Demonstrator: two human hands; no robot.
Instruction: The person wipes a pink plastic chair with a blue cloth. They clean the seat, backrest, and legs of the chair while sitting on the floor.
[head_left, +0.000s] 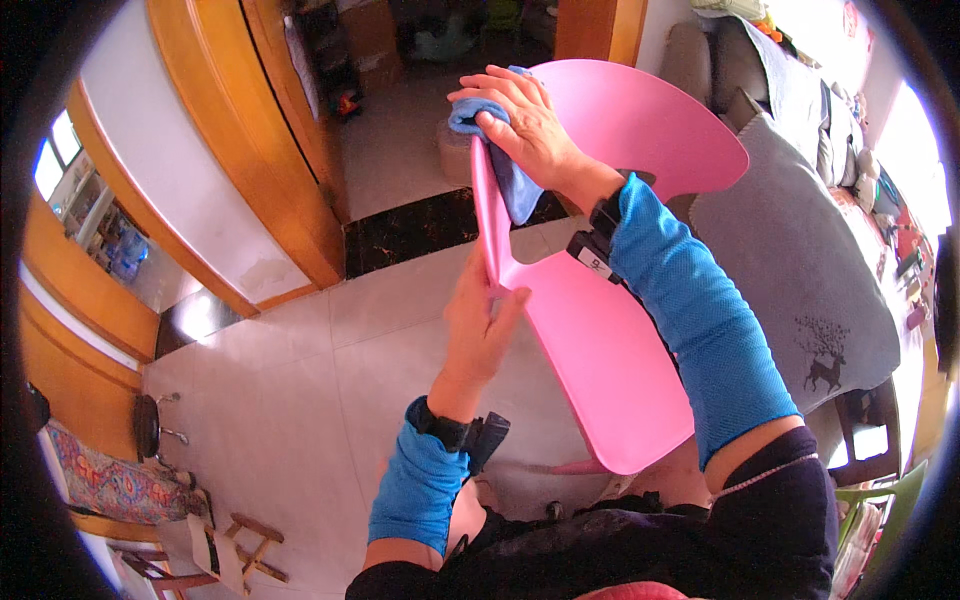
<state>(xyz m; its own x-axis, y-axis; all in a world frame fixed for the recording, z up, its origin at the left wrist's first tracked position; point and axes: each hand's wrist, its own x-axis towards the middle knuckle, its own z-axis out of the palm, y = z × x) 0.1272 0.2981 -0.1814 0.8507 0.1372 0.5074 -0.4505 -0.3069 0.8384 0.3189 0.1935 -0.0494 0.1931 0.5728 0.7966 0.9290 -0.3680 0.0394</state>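
A pink plastic chair (607, 352) stands before me, its curved backrest (637, 112) on the far side and its seat close to my lap. My right hand (529, 131) presses a blue cloth (517, 187) over the top left corner of the backrest. Part of the cloth is folded over the rim and part hangs down the inner face. Lower on the same side, my left hand (480, 319) grips the chair's edge where backrest and seat meet. The seat hides most of the chair's legs.
On the right, a table under a grey cloth (795, 262) with a deer print stands beside a sofa (739, 56). A wooden door frame (247, 135) and a dark threshold (412, 225) lie ahead. A small wooden stool (259, 547) is at lower left, near a wheeled stool (146, 427).
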